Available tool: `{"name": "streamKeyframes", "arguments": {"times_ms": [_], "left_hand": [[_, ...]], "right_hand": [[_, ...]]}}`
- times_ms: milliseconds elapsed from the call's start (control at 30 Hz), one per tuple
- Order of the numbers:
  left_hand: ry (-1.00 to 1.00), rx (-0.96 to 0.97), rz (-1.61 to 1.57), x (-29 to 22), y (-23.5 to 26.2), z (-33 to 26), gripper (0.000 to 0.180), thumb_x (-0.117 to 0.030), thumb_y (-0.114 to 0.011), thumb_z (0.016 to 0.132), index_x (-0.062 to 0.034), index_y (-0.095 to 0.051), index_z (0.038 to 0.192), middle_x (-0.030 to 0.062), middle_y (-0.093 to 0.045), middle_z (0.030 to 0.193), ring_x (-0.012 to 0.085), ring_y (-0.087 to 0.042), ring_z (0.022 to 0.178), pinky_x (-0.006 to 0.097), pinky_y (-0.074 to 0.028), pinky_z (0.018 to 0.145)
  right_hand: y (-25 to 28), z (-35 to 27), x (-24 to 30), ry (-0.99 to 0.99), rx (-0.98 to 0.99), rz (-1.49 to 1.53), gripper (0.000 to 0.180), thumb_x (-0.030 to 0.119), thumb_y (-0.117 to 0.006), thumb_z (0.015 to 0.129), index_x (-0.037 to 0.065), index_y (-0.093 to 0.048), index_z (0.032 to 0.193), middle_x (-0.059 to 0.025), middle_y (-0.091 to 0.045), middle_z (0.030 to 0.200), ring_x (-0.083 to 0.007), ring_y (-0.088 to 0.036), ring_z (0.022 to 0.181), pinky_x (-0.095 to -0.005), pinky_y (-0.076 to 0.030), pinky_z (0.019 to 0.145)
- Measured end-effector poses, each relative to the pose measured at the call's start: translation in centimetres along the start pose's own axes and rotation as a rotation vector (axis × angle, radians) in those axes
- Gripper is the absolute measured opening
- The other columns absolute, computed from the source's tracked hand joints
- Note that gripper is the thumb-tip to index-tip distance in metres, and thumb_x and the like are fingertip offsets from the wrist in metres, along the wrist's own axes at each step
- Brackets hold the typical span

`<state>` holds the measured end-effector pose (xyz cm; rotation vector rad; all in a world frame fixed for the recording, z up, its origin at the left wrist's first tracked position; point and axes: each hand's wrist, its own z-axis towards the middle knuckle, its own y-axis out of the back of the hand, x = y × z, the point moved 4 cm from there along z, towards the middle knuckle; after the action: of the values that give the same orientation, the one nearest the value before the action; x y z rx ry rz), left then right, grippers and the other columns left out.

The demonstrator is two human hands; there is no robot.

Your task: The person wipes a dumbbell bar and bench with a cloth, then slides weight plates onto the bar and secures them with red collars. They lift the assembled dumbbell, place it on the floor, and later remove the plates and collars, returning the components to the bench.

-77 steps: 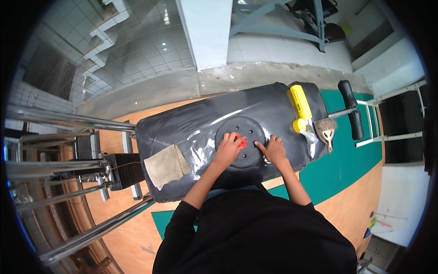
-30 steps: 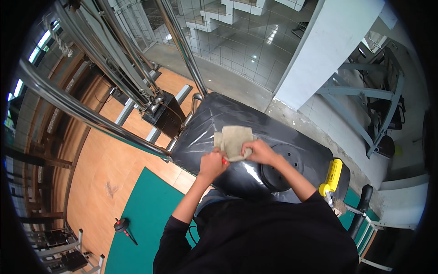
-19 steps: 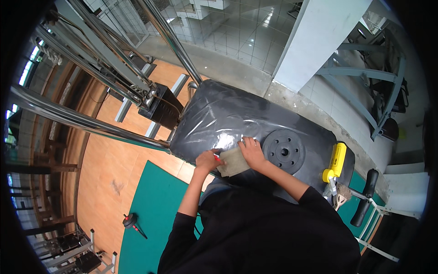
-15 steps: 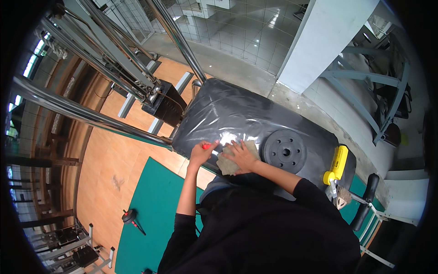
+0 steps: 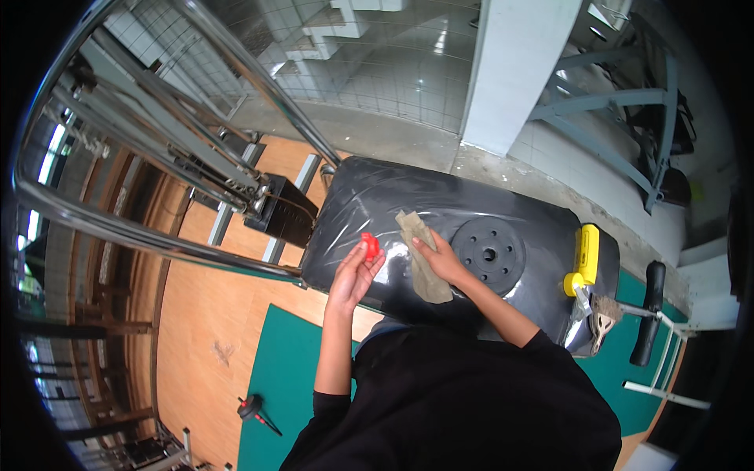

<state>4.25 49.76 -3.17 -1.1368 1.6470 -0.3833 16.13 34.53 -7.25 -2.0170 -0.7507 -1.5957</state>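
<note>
My left hand (image 5: 351,279) holds a small glossy red piece (image 5: 370,246) between thumb and fingers, palm turned partly upward; its exact kind is hard to make out. A grey-beige cloth (image 5: 424,267), folded into a long strip, is gripped by my right hand (image 5: 444,257), the thumb lying over it. Both hands are above a black padded bench (image 5: 369,188) with a shiny, wrinkled cover. Close to the right hand, a round black weight plate (image 5: 490,254) with a centre hole and a ring of smaller holes lies flat on the bench.
A yellow bottle (image 5: 585,255) lies at the bench's right end, near a brush (image 5: 603,318) and a black padded roller (image 5: 649,314). Chrome rails (image 5: 149,220) and a weight stack (image 5: 283,212) stand at left. A small dumbbell bar (image 5: 253,408) rests on the green mat (image 5: 290,353).
The right hand has lifted the cloth from lying spread on the bench into a folded strip. My left hand has turned palm up, showing more of the red piece. The view has shifted.
</note>
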Motion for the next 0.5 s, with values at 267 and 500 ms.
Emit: {"name": "streamKeyframes", "arguments": {"times_ms": [267, 500], "left_hand": [[0.018, 0.198, 0.391, 3.4, -7.0, 2.5, 0.032, -0.014, -0.06, 0.09, -0.0007, -0.053, 0.117, 0.0056, -0.062, 0.105, 0.0109, -0.061, 0.091, 0.023, -0.051, 0.082], [0.116, 0.444, 0.038, 3.6, -10.9, 3.5, 0.033, -0.02, -0.053, 0.094, 0.0003, -0.05, 0.119, 0.0098, -0.061, 0.108, 0.0175, -0.062, 0.095, 0.029, -0.053, 0.086]], "right_hand": [[2.1, -8.3, 12.3, 0.432, -0.232, -0.698, 0.045, 0.008, -0.059, 0.082, 0.022, -0.054, 0.124, -0.014, -0.044, 0.121, -0.0362, -0.057, 0.095, -0.0406, -0.048, 0.081], [6.5, -12.4, 13.3, 0.288, -0.456, -0.539, 0.051, 0.006, -0.06, 0.08, 0.024, -0.052, 0.128, -0.014, -0.044, 0.119, -0.0343, -0.058, 0.094, -0.0407, -0.048, 0.08]]}}
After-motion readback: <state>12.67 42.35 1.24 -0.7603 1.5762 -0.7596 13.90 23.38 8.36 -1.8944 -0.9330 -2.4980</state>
